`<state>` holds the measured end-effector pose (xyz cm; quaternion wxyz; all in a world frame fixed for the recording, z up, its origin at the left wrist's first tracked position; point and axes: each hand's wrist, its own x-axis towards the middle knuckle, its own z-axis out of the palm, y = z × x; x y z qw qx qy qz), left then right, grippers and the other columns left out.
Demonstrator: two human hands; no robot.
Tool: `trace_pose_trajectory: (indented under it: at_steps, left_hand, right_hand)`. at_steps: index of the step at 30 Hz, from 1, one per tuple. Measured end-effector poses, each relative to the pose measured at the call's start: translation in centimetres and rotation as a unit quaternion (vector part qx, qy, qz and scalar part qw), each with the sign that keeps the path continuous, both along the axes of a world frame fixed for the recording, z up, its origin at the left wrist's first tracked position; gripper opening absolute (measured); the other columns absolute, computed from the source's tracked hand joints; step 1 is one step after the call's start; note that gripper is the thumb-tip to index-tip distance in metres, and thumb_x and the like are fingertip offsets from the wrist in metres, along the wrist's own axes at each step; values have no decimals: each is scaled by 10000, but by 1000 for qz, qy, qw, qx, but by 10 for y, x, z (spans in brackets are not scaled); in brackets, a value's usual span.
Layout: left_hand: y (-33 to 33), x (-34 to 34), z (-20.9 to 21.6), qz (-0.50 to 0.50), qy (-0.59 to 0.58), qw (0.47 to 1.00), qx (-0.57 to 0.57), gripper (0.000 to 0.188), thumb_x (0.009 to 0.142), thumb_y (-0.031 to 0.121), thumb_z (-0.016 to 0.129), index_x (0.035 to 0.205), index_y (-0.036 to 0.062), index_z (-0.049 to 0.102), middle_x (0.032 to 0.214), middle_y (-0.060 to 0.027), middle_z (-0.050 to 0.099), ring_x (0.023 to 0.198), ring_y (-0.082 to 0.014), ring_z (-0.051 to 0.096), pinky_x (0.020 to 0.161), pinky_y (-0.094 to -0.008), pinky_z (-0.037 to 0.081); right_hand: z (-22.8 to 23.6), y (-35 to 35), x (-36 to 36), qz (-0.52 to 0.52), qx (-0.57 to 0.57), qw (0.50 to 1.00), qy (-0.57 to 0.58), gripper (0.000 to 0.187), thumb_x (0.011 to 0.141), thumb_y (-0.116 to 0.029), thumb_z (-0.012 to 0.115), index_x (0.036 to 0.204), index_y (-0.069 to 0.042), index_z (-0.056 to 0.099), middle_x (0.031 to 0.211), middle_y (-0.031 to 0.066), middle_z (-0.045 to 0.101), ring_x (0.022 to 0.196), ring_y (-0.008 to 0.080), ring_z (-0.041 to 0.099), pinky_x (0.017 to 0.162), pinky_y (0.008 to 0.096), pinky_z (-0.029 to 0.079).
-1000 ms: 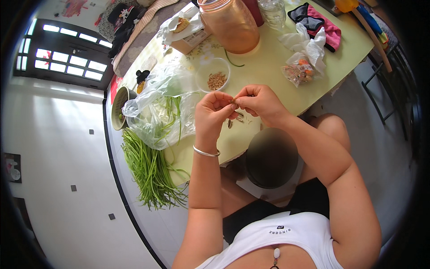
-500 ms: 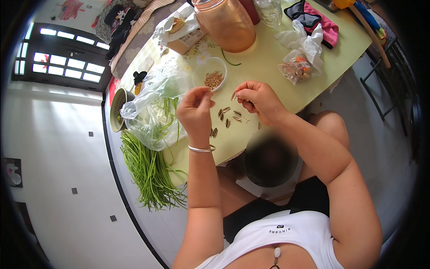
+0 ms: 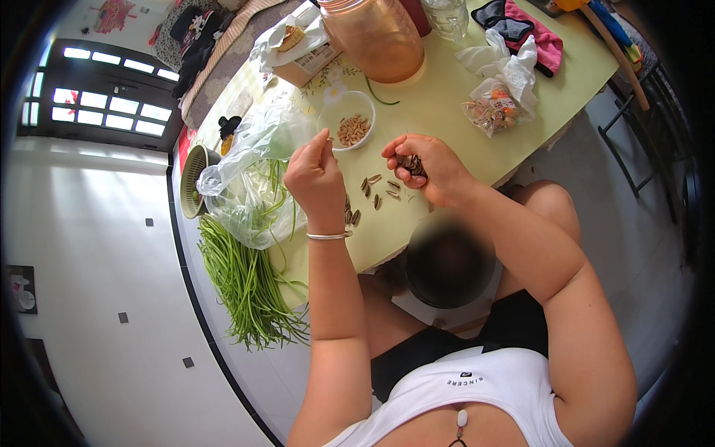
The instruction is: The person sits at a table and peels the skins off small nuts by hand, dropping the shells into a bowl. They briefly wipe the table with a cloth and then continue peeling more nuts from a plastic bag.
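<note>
My left hand (image 3: 313, 182) is closed in a pinch at the near left side of a white plastic bowl (image 3: 370, 106). What its fingertips hold, if anything, is too small to make out. Pale shelled kernels (image 3: 353, 131) lie in the bowl. To the right, my right hand (image 3: 439, 173) is curled round a small heap of dark striped sunflower seed shells (image 3: 411, 164), which shows between thumb and fingers. Several striped sunflower seeds (image 3: 377, 201) lie loose on the table between my hands, a few partly hidden beside my left wrist.
A plastic bag of greens (image 3: 253, 201) and a bundle of long green stems (image 3: 242, 290) lie left on the yellow table (image 3: 424, 112). An amber jar (image 3: 376, 45) and a carton (image 3: 307, 65) stand behind. A snack bag (image 3: 491, 112) lies right; a dark round bin (image 3: 450, 268) is below the edge.
My right thumb and fingers have come apart from a pinch, showing the dark shells in the hand. My left hand has moved slightly left and turned, its fingertips pointing up beside the bowl.
</note>
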<state>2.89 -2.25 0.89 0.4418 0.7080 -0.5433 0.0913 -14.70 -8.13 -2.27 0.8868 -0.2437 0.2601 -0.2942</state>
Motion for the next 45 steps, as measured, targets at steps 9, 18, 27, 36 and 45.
trace_pose_trajectory:
  at_steps: [9, 18, 27, 36, 45]
  left_hand:
    - [10, -21, 24, -86, 194, 973, 95, 176, 772, -29, 678, 939, 10, 714, 726, -79, 675, 574, -127, 615, 550, -254, 488]
    - [22, -15, 25, -93, 49, 948, 300, 92, 693, 24, 717, 779, -3, 705, 702, -128, 667, 527, -185, 620, 525, -300, 484]
    - [20, -14, 3, -89, -57, 918, 382, 128, 634, 54, 681, 734, -21, 655, 676, -154, 648, 584, -259, 638, 569, -346, 504]
    - [22, -18, 12, -115, 51, 947, 296, 101, 726, 21, 685, 804, -21, 636, 752, -137, 672, 627, -199, 658, 589, -295, 509]
    - [18, -40, 12, -149, 14, 982, 118, 118, 744, 3, 727, 860, 9, 710, 722, -95, 667, 626, -175, 659, 583, -268, 511]
  right_hand:
    - [-4, 1, 1, 23, -18, 999, 27, 173, 882, -148, 529, 896, 14, 589, 755, 63, 586, 578, 82, 504, 460, 190, 323]
    - [-3, 3, 3, 46, -19, 997, 52, 192, 945, -221, 553, 885, -40, 576, 745, 31, 589, 542, 60, 494, 435, 169, 334]
    - [-7, 3, 4, 47, -82, 994, 56, 129, 909, -176, 596, 855, -59, 588, 728, 14, 589, 554, 57, 493, 448, 180, 327]
    - [-5, 6, 4, 48, -165, 981, 90, 86, 845, -118, 617, 845, -33, 622, 712, 15, 577, 581, 69, 494, 511, 221, 385]
    - [-8, 6, 0, 2, -196, 975, 102, 144, 832, -123, 638, 883, 11, 660, 749, 13, 602, 631, 61, 512, 564, 226, 423]
